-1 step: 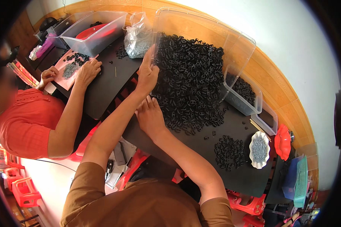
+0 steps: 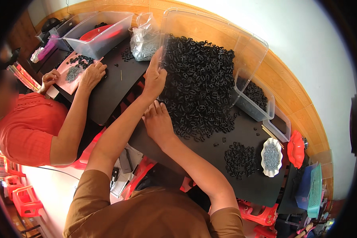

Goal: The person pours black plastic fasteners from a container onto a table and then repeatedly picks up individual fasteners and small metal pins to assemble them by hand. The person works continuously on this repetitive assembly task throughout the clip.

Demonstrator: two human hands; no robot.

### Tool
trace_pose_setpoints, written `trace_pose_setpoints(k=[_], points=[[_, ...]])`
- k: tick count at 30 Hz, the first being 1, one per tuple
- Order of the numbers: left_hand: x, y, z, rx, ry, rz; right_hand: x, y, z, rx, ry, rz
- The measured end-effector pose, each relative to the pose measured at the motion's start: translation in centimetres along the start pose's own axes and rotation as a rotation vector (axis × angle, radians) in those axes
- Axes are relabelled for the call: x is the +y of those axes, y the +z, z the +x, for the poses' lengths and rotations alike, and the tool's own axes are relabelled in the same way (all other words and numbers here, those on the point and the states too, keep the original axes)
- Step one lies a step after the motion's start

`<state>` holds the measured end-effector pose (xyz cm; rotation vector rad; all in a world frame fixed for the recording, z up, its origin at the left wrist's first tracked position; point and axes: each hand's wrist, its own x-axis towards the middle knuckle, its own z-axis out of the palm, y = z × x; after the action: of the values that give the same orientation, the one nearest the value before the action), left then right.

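At 11 o'clock, the left hand (image 2: 155, 81) has its fingers wrapped around the edge of a clear rectangular plastic bin (image 2: 210, 24), which stands at 1 o'clock, behind a heap of small black two-holed plastic pieces (image 2: 200, 87). The right hand (image 2: 158, 123), at 9 o'clock, has slightly bent fingers; whether they grip anything, I cannot tell.

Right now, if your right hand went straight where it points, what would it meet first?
Probably the left hand, at its wrist; depth is unclear, so the clear bin might come first.
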<state>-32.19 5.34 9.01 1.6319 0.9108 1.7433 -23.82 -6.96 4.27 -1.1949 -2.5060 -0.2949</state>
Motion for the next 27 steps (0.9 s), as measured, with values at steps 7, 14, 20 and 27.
trace_pose_setpoints(k=[7,14,20,27], points=[[0.0,-0.1,0.3,0.004,0.002,-0.01,1.0,-0.9,-2.0,0.019,0.016,0.017],[-0.7,-0.2,0.7,-0.004,0.073,0.015,0.8,-1.9,-2.4,-0.044,0.003,-0.074],[-0.8,-0.1,0.8,0.013,0.046,0.026,-0.8,-1.4,0.7,-0.071,0.004,-0.048],[-1.1,-0.3,1.8,-0.027,0.03,0.02,0.0,0.0,2.4,-0.247,0.055,-0.109]])
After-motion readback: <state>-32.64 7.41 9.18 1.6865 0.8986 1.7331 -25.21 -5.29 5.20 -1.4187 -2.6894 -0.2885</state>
